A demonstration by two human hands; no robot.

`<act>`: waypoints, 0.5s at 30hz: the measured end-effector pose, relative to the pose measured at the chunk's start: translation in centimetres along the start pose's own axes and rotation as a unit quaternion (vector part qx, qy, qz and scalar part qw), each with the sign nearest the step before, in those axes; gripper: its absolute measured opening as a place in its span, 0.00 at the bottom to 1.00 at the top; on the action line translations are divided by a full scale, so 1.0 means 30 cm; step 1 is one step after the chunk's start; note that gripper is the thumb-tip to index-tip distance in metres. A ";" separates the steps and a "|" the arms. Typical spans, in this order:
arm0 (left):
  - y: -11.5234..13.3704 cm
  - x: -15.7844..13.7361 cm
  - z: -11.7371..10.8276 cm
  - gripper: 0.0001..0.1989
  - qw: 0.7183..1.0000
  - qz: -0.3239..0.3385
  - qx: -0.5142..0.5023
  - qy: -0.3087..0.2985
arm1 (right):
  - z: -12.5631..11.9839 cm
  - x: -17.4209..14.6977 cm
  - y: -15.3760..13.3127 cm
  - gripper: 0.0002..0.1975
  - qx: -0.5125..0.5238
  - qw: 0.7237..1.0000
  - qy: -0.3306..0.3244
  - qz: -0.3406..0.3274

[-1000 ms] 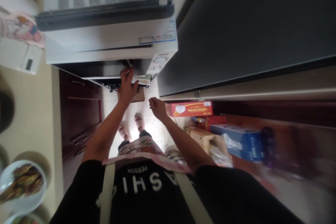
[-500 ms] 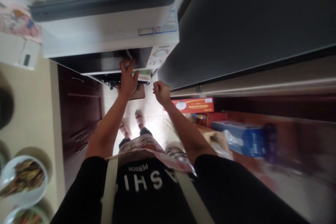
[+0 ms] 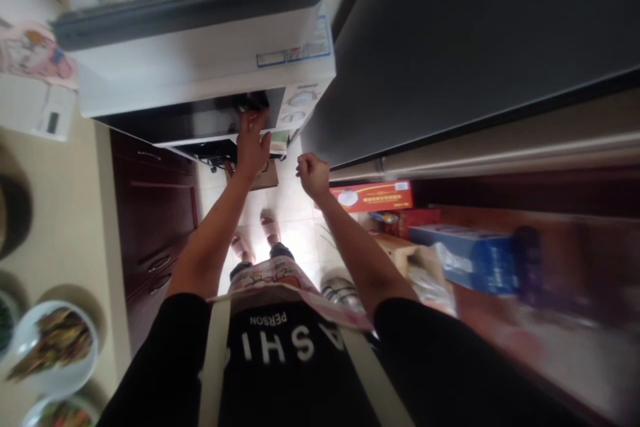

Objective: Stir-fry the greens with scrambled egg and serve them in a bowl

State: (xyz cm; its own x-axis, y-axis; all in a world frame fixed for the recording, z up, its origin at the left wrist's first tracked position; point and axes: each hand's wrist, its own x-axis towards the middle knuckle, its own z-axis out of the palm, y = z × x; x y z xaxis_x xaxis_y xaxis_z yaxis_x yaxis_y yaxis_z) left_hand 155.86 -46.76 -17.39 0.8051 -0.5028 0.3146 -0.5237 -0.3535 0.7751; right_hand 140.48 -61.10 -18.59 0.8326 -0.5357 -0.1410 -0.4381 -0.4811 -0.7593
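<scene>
Your left hand [image 3: 253, 150], fingers parted, appears to touch the microwave's [image 3: 200, 70] dark door [image 3: 185, 119]; your right hand [image 3: 313, 175] makes a loose fist nearby.

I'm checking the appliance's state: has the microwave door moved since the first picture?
Yes: the microwave door has swung inward, from ajar to looking flush with the control panel.

Your black shirt [image 3: 280, 387] says "PERSON", upside down from here, plus bigger letters "ASHI" between the apron straps [image 3: 215, 360]. Honestly can't read the red box [image 3: 350, 199] or the microwave [image 3: 200, 73] label [image 3: 317, 43], too blurry.
</scene>
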 end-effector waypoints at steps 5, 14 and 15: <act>-0.002 -0.007 -0.026 0.29 0.999 0.008 -0.002 -0.031 | 0.064 0.154 -0.004 0.18 -0.058 0.998 0.037 -0.005; -0.018 -0.469 -0.137 0.26 0.992 -0.122 -0.017 -0.042 | 0.081 0.284 -0.167 0.20 -0.179 0.980 0.062 0.058; -0.027 -0.546 -0.154 0.25 0.986 -0.162 -0.019 -0.041 | 0.074 0.284 -0.186 0.21 -0.206 0.975 0.046 0.069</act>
State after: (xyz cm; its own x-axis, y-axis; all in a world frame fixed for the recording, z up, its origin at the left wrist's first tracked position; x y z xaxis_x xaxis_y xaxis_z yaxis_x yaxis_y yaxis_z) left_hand 144.38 -34.60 -20.64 0.9028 -0.4301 0.0029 -0.2298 -0.4767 0.8485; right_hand 150.78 -61.44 -16.98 0.7301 -0.6663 -0.1515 -0.6590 -0.6278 -0.4144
